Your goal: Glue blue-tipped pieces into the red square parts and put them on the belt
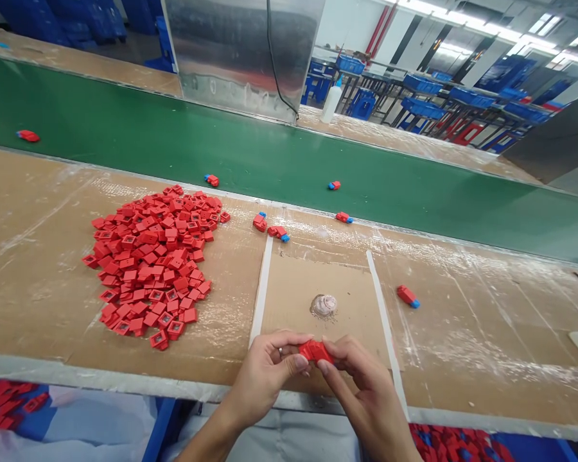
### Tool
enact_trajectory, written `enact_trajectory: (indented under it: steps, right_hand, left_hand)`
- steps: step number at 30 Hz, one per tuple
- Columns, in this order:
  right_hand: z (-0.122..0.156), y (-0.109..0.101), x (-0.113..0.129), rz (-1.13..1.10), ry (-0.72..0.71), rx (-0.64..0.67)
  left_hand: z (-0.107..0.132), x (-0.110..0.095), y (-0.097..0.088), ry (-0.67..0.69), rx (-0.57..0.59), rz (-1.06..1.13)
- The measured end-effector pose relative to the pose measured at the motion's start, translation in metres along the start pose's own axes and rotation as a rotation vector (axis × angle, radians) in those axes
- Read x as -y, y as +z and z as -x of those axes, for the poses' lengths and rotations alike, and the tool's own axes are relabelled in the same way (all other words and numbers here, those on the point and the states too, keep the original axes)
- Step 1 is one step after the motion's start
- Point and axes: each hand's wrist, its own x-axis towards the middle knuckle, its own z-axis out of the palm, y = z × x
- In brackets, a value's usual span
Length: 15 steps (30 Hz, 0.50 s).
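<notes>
Pile of red pieces [149, 263] lies far left of hands. Left hand [264, 378] grips left end of small red plastic part [315, 351]; right hand [361, 391] grips right end. Fingers [296, 362] narrow, both sets holding part. Long axis runs sideways between hands, above cardboard sheet [289, 301], both hands about equally near. Blue-tipped red piece [408, 296] lies well right, apart.
</notes>
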Motion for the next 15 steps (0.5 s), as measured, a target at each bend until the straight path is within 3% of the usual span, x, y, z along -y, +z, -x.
enact_trajectory:
  steps: [15]
  right_hand:
    - [0.01, 0.006, -0.002, 0.08, -0.07, 0.027]
  left_hand:
    - [0.0, -0.011, 0.001, 0.009, 0.08, -0.035]
